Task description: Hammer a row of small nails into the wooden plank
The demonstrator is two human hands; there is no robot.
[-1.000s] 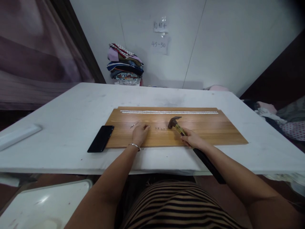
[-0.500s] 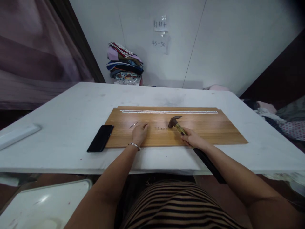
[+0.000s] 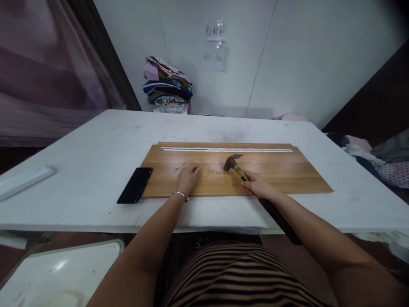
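Observation:
A brown wooden board point(image 3: 275, 170) lies on the white table. My right hand point(image 3: 255, 184) grips a claw hammer point(image 3: 238, 169) by its yellow and black handle, with the rusty head just above the board. Left of the head, several small nails point(image 3: 214, 172) stand in a short row. My left hand point(image 3: 188, 180) rests on the board left of that row, fingers pinched together; whatever is between them is too small to make out. Beyond its knuckles lie a few loose nails point(image 3: 179, 167).
A black phone point(image 3: 135, 185) overlaps the board's left edge. Two white strips point(image 3: 223, 149) run along the board's far side. Folded clothes point(image 3: 168, 87) are stacked at the back by the wall. A white long object point(image 3: 27, 181) lies at the table's left. A white stool point(image 3: 76, 264) stands below.
The hammer head has shifted slightly left, closer to the row of nails, with my right hand following. My left hand stays almost in place.

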